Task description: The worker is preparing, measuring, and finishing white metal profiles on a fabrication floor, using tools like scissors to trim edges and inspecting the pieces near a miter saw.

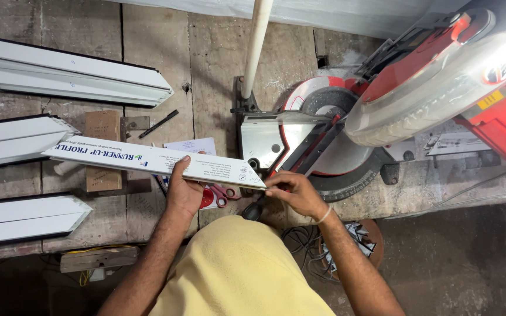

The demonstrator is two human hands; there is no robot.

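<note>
A long white plastic profile piece (147, 159) with both ends cut at a slant is held level over the wooden workbench (206, 70). My left hand (184, 190) grips it from below near the middle, thumb on top. My right hand (293, 192) pinches its right pointed end, just in front of the red mitre saw (440, 88). The saw's round base and blade guard sit to the right of the profile's tip. A yellow garment fills the bottom centre.
Three more white mitred profiles (71, 73) lie at the left of the bench. A wooden block (102, 149), a black marker (158, 124), a paper note and red-handled scissors (221, 196) lie under the held piece. A pale pole (257, 41) stands behind. Cables lie on the floor.
</note>
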